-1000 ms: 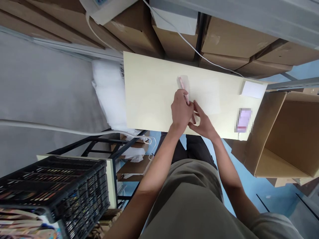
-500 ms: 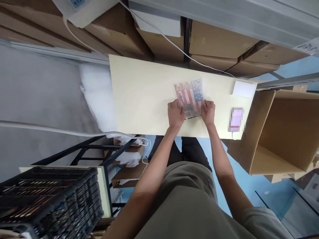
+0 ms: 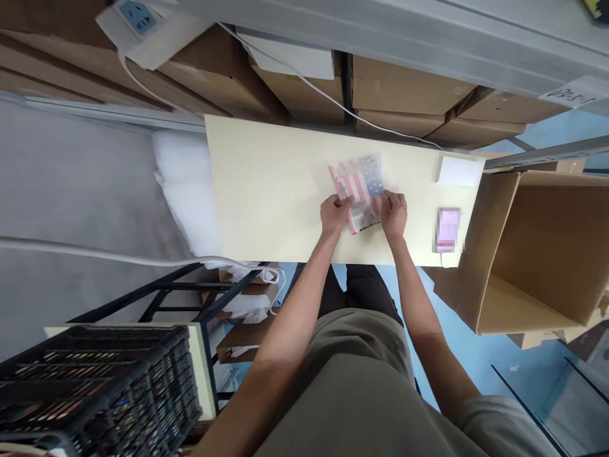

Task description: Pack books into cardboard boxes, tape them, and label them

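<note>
A flat item with a stars-and-stripes print, in a clear plastic sleeve (image 3: pixel 359 184), is held slightly tilted over the pale yellow tabletop (image 3: pixel 266 190). My left hand (image 3: pixel 335 214) pinches its left edge between thumb and fingers. On the opposite side, my right hand (image 3: pixel 394 212) grips the right edge the same way. Its lower edge, with a dark printed strip, shows between the two hands. Glare on the plastic blurs part of the print, so I cannot read the wording.
A white card or box (image 3: pixel 459 171) and a blurred-out pink phone-like object (image 3: pixel 447 230) lie at the table's right. Beyond it stands an open cardboard box (image 3: pixel 547 254). A black crate (image 3: pixel 104 387) sits lower left. Brown cartons (image 3: pixel 409 86) line the back, with a white cable (image 3: pixel 304 79) across them.
The printed item has turned and tilted a little, showing more of its lower edge. My left fingers have shifted into a pinch on its edge. The camera view has moved slightly.
</note>
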`<state>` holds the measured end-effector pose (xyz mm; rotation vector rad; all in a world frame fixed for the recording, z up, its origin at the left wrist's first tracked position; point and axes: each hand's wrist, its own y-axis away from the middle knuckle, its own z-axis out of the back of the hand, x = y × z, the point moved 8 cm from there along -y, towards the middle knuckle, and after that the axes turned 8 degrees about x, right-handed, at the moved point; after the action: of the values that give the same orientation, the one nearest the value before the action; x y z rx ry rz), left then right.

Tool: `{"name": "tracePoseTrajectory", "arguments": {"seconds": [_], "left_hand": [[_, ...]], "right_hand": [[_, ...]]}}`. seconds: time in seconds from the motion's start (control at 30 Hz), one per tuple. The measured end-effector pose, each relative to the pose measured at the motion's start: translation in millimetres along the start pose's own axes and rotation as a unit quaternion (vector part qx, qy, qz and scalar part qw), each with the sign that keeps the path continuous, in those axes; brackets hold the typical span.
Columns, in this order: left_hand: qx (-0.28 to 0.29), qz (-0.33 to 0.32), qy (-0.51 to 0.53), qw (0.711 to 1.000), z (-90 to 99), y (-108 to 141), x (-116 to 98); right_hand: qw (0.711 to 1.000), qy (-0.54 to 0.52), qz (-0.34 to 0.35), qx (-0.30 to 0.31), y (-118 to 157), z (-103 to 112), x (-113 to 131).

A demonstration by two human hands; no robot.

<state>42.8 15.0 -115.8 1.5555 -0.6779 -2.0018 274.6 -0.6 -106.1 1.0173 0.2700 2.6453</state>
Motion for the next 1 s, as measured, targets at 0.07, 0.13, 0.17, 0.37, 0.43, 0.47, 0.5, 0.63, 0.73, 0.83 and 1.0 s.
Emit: {"name": "tracePoseTrajectory", "arguments": {"seconds": [0.07, 0.13, 0.17, 0.37, 0.43, 0.47, 0.5, 0.63, 0.73, 0.83, 1.0], "left_hand": [[-0.001, -0.018, 0.002, 1.000, -4.0, -1, -5], [-0.010, -0.023, 0.014, 1.000, -7.9, 0, -5], [-0.010, -0.017, 0.023, 1.000, -9.8, 0, -3], [0.009, -0.007, 0.056, 0.998, -6.5, 0, 12], [0.009, -0.008, 0.053, 0.999, -3.5, 0, 13], [0.012, -0.008, 0.054, 0.998, -3.2, 0, 12], [0.014, -0.008, 0.056, 0.998, -3.1, 1, 12], [0.007, 0.000, 0.055, 0.998, 1.7, 4, 9], [-0.010, 0.006, 0.030, 0.999, 14.3, 8, 8], [-0.017, 0.000, 0.017, 1.000, 30.7, 12, 8], [-0.021, 0.005, 0.031, 0.999, 67.7, 13, 17]], "right_hand": [[1.000, -0.025, 0.008, 0.016, -4, 2, -2], [0.999, -0.037, 0.002, 0.038, -7, 4, -5], [0.998, -0.039, -0.005, 0.043, -8, 6, -7], [0.994, -0.007, -0.091, -0.060, -12, 24, -17], [0.994, 0.010, -0.100, -0.048, -14, 19, -11], [0.994, 0.014, -0.100, -0.041, -14, 17, -7], [0.995, 0.015, -0.096, -0.039, -13, 16, -2], [0.999, -0.018, -0.020, -0.034, 2, 15, 26], [0.999, -0.028, 0.035, 0.011, 17, 2, 46], [0.998, -0.012, 0.046, 0.039, 29, -16, 57], [0.997, -0.024, 0.057, 0.037, 39, -43, 78]]}}
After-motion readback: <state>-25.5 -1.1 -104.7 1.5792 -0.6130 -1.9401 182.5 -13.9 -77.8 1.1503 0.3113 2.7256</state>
